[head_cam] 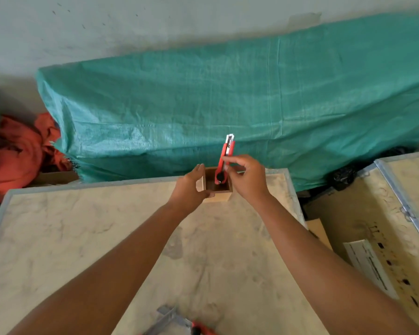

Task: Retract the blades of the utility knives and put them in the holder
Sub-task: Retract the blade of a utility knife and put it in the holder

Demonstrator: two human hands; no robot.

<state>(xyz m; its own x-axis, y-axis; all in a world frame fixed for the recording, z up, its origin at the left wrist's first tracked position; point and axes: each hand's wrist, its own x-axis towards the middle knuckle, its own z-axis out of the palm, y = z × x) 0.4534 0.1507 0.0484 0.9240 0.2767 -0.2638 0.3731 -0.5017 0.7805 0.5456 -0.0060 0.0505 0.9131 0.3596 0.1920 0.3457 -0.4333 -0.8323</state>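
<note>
A small square wooden holder [218,196] stands at the far edge of the plywood crate top [107,238]. My left hand [191,187] grips the holder's left side. My right hand [246,177] pinches a red utility knife [224,155] near its middle. The knife stands almost upright, its black tail end down inside the holder's opening and its metal tip pointing up and away. A second red utility knife [203,329] lies at the bottom edge of the view, mostly cut off.
A green woven tarp [252,97] covers a bulk just behind the crate. Orange cloth [17,151] is heaped at the left. Another wooden crate [377,226] with metal edging stands to the right. A metal bracket [169,320] lies near the bottom edge.
</note>
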